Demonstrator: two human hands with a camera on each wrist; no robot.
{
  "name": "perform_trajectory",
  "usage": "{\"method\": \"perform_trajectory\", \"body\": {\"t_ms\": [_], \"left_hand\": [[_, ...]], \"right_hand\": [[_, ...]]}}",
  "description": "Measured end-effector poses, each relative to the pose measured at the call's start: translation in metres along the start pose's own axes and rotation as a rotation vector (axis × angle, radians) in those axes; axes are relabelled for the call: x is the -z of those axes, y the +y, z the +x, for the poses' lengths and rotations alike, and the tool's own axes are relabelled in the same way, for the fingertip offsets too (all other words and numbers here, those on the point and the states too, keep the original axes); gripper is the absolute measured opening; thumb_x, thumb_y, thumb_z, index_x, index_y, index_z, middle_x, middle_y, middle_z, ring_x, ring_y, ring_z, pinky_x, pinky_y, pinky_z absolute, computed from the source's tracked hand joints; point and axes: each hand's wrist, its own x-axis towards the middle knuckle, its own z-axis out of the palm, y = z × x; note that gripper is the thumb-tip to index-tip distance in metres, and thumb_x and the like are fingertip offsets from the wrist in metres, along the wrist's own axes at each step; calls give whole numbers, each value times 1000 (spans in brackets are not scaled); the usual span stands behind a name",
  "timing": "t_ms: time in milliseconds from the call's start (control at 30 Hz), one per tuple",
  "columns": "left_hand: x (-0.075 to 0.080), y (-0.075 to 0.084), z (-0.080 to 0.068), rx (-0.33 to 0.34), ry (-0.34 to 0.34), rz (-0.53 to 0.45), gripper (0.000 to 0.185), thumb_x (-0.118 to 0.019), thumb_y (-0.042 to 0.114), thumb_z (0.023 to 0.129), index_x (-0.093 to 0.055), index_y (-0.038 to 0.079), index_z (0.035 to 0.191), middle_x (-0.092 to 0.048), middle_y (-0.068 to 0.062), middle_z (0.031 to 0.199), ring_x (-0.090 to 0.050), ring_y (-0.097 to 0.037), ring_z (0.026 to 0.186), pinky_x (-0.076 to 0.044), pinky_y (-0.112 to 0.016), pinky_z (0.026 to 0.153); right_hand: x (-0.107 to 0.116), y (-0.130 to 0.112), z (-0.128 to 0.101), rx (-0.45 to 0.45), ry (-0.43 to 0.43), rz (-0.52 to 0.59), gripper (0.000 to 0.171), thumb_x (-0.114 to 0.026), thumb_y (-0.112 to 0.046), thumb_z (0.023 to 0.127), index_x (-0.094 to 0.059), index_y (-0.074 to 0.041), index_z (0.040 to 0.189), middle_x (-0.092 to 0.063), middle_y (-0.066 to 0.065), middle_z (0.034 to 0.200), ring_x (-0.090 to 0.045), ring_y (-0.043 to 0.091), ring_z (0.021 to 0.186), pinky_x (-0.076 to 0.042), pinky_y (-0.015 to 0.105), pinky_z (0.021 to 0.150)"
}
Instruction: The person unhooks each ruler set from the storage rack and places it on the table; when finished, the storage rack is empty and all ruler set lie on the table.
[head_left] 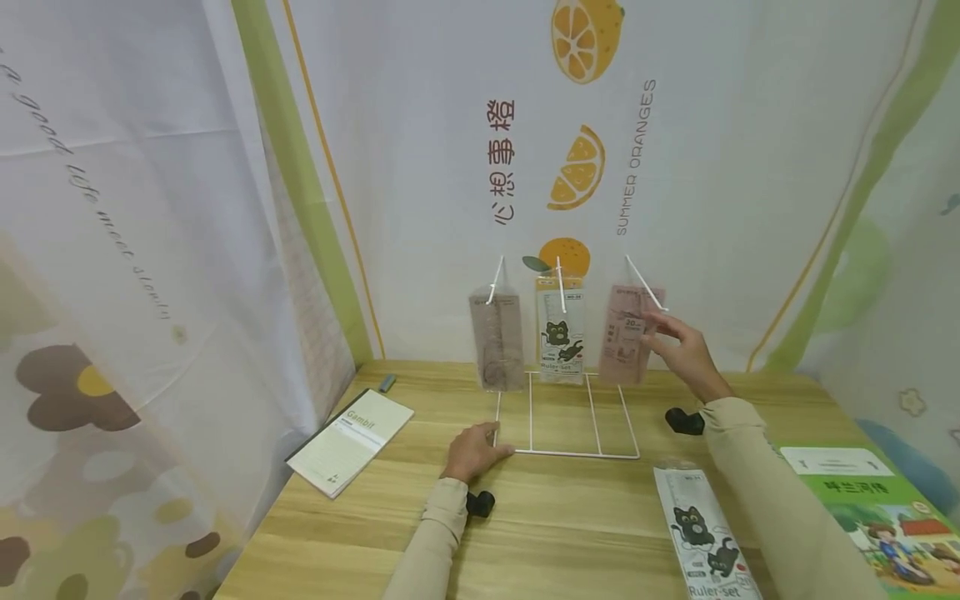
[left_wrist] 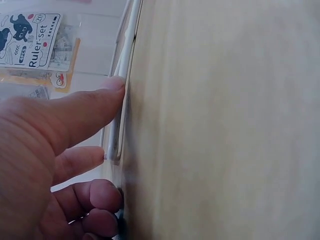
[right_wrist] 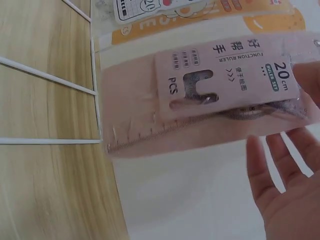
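Pink pack (head_left: 624, 342) is up at the right hook (head_left: 643, 282), the hook's wire crossing its upper part, lower end tilted a bit to the left. Label side faces out: "20 cm", "RULER SET", clear rulers visible inside.

Right hand (head_left: 686, 354) is at its upper right edge. One digit overlaps the front of the pack; the other fingers sit loosely bent, just beside the edge in the right wrist view. Can't tell if that's a real pinch or only a touch.

Left hand (head_left: 474, 452) has the front left corner of the rack (head_left: 577, 454), thumb on the white wire and fingers curled about the corner. Rack base lies on the desk (head_left: 585, 533).

Grey pack (head_left: 498, 342) is at the left hook (head_left: 496, 279), hung cat pack (head_left: 561, 333) at the middle hook (head_left: 561, 283), between grey and pink.

Loose cat pack (head_left: 701, 533) lies face up on the desk by the right sleeve (head_left: 780, 492). Green book (head_left: 877, 508) further right, notebook (head_left: 352, 442) on the left.
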Motion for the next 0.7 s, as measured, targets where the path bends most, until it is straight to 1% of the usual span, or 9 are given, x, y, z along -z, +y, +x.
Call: {"method": "perform_trajectory", "body": {"t_ms": [67,133,233,300,367,400,500,633,700], "left_hand": [[-1,0,0,1,1,1,56,-79,35,86,-67,1,128,-67,-19,128,-66,-42,114,-55,-53,91],[-1,0,1,0,4,6,56,-80,35,86,-67,0,128,-68,-20,128,-66,-42,114,-55,-53,90],[-2,0,1,9,3,-2,57,-80,36,85,-67,0,128,-67,-20,129,-65,-43,115,-54,-54,92],[-1,0,-1,1,8,-11,57,-81,35,85,-67,-1,127,-67,-22,128,-65,-44,114,-54,-55,91],[-1,1,-2,-17,15,-22,57,-80,35,85,-67,-2,126,-67,-23,127,-65,-45,113,-54,-56,90],[-2,-1,-2,-43,30,-9,57,-78,39,87,-68,-1,126,-68,-22,125,-66,-44,111,-56,-54,87],[-1,-1,-3,-69,39,-5,57,-77,40,87,-67,-2,125,-69,-23,123,-67,-45,108,-56,-54,84],[0,1,-2,-33,17,-16,57,-79,35,86,-67,-3,127,-68,-24,125,-66,-46,111,-55,-57,88],[-1,0,0,-21,10,-2,57,-80,34,86,-67,-2,127,-68,-23,125,-66,-44,112,-55,-56,89]], "right_hand": [[-1,-1,-1,-3,21,-6,54,-60,-20,102,-45,0,149,-48,28,146,-41,41,135,-41,54,105],[-2,0,-1,3,34,-8,53,-60,-22,102,-45,-2,150,-50,28,143,-43,38,133,-40,54,104],[-3,0,-3,27,55,-37,52,-60,-24,103,-47,-5,149,-53,25,142,-49,25,126,-46,35,96],[-3,0,-5,50,69,-47,50,-60,-24,103,-49,-7,149,-55,23,141,-51,14,118,-45,22,89],[-3,0,-8,75,86,-42,50,-61,-24,102,-51,-7,148,-57,22,137,-52,4,111,-44,14,84],[-2,-1,-10,87,92,-32,50,-62,-23,102,-51,-7,147,-58,21,136,-53,0,109,-45,12,82],[-2,-2,-15,117,113,11,49,-65,-20,100,-54,-5,145,-64,11,129,-55,-4,104,-47,10,79],[-1,-2,-23,137,127,57,46,-68,-15,98,-57,-1,140,-65,-12,118,-59,-3,101,-50,9,78],[0,-2,-28,133,132,68,44,-69,-14,97,-59,0,138,-64,-19,114,-59,-2,99,-50,9,79]]}}
